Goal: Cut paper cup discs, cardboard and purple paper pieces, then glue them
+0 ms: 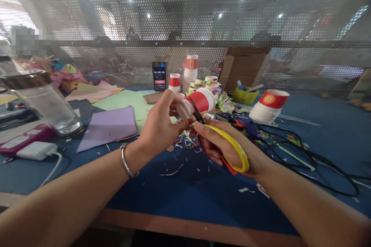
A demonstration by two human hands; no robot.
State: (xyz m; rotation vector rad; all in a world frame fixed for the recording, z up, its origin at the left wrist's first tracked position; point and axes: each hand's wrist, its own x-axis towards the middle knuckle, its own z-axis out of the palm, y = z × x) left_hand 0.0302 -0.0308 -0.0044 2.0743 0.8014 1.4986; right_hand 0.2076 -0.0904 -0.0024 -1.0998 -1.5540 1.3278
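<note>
My left hand (pixel 160 123) is closed around the base end of a red and white paper cup (pixel 204 100), which lies on its side in the air with its rim to the right. In my right hand (pixel 216 139) is a pair of scissors (pixel 242 158) with yellow and red handles. The dark blades rest against or just in front of the cup's side; whether they cut into it I cannot tell. Below both hands, small paper scraps (pixel 188 142) are strewn over the blue table (pixel 162 197).
Stacked paper cups (pixel 268 106) stand at right, near a glue gun (pixel 247 123) and black cable (pixel 324 162). Behind are a phone (pixel 159 77), a green basket (pixel 245 95) and a cardboard box (pixel 243 69). Purple paper (pixel 110 125), a glass bottle (pixel 52 104) and a power strip (pixel 24 141) lie left.
</note>
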